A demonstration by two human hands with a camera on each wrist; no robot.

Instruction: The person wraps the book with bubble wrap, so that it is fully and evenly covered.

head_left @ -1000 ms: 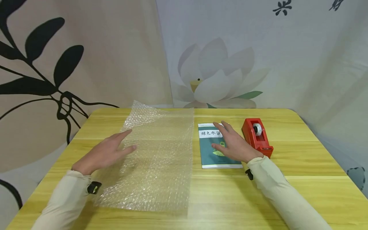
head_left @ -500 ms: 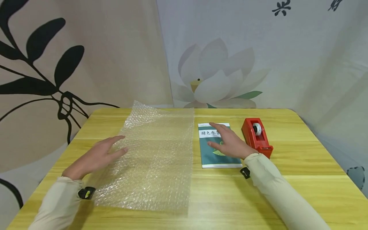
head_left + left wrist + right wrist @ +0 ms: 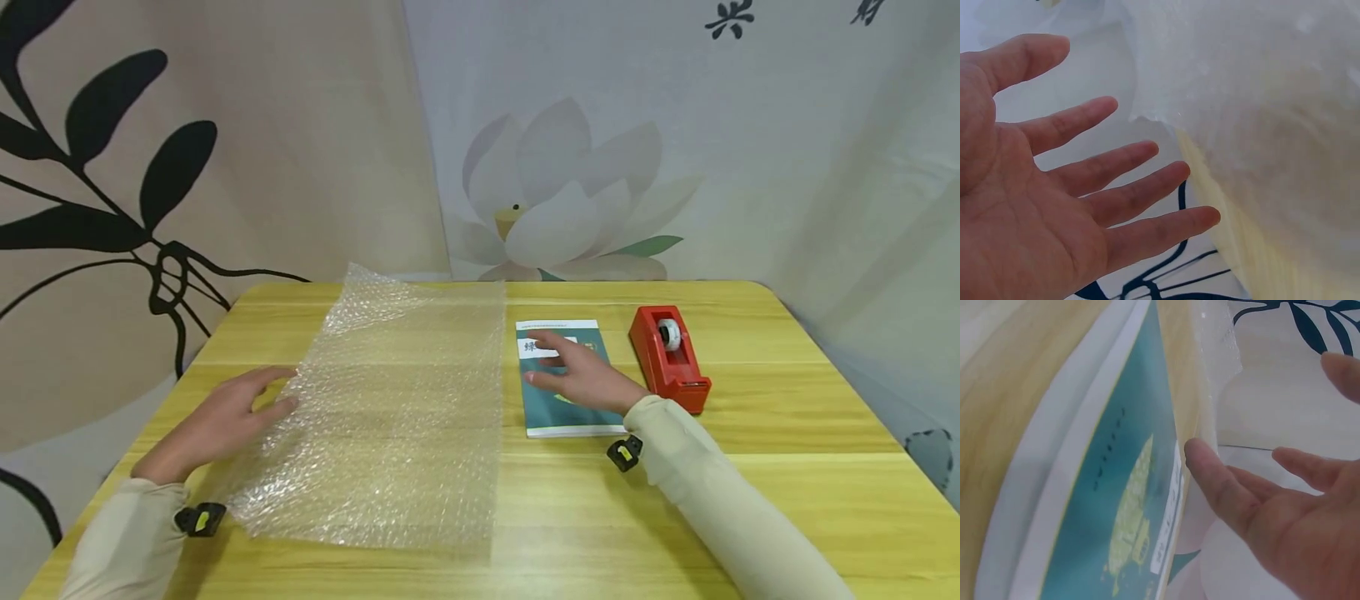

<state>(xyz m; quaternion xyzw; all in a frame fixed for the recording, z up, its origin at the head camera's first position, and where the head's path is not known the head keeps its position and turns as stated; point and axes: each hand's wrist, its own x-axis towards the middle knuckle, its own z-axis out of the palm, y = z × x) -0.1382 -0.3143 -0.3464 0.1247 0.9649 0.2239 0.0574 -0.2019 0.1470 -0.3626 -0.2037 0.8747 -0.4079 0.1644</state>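
Note:
A clear sheet of bubble wrap (image 3: 397,417) lies spread over the left half of the table. At its left edge is my left hand (image 3: 213,425), its fingertips overlapping the edge in the head view; in the left wrist view the fingers (image 3: 1129,194) are spread and nearly straight beside the wrap. A green book (image 3: 573,421) with a white title band lies flat right of the wrap. My right hand (image 3: 581,379) hovers over the book, hiding part of its cover, with fingers loosely bent and nothing held. In the right wrist view, the book's cover (image 3: 1110,456) shows beside that hand.
A red tape dispenser (image 3: 670,367) with a white roll stands on the table, right of the book. A printed cloth (image 3: 322,150) with leaves and a lotus hangs behind the far table edge. The wooden table (image 3: 787,500) has rounded far corners.
My left hand has moved left and toward me, from over the wrap to its edge. The right hand has drifted left over the book, its fingers bending slightly. The objects stay put.

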